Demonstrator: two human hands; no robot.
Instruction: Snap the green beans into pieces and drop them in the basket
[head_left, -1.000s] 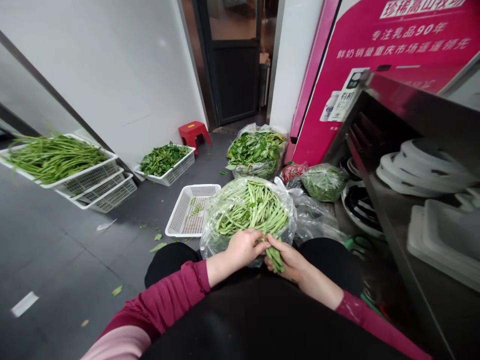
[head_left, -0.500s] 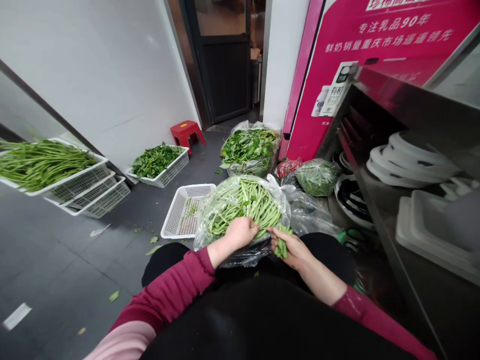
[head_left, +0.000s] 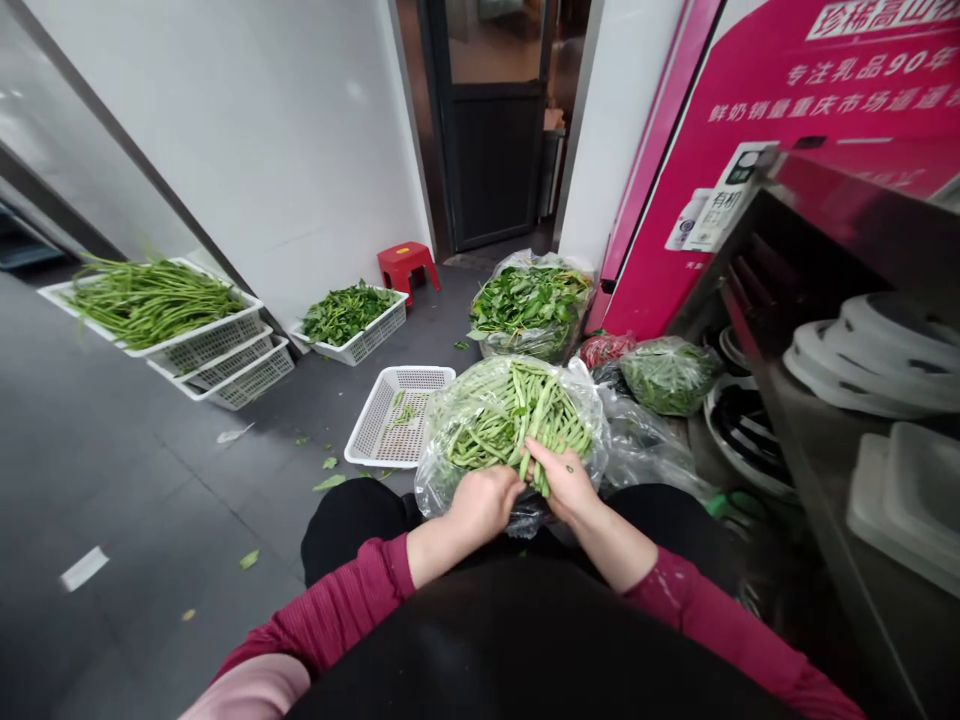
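Between the seated person's black-clad knees, we found the green beans [head_left: 514, 410] heaped in an open clear plastic bag [head_left: 437, 488]. The right hand [head_left: 570, 482] was above the bag's near side, its fingers closed around a small bundle [head_left: 538, 478] with several ends protruding. The left hand [head_left: 484, 500] was just beside it, fingers curled in toward the bundle; we could not tell whether they gripped a bean, as the fingertips were largely hidden.

We noted a white perforated basket [head_left: 358, 440] just left of the bag, with a few green scraps [head_left: 405, 412] on its base. Leaf fragments [head_left: 249, 560] lay on the grey floor [head_left: 187, 510], near the left knee.

We judged the chief hazard to be a dropped bean: the bundle was uneven, and a slackened right grip could have let its lower ends slide over the near rim. Thin and creased, that rim could have folded inward or sagged if a wrist had pressed on it, spilling the heap's edge. Any bean reaching the floor risked contamination from the litter there.
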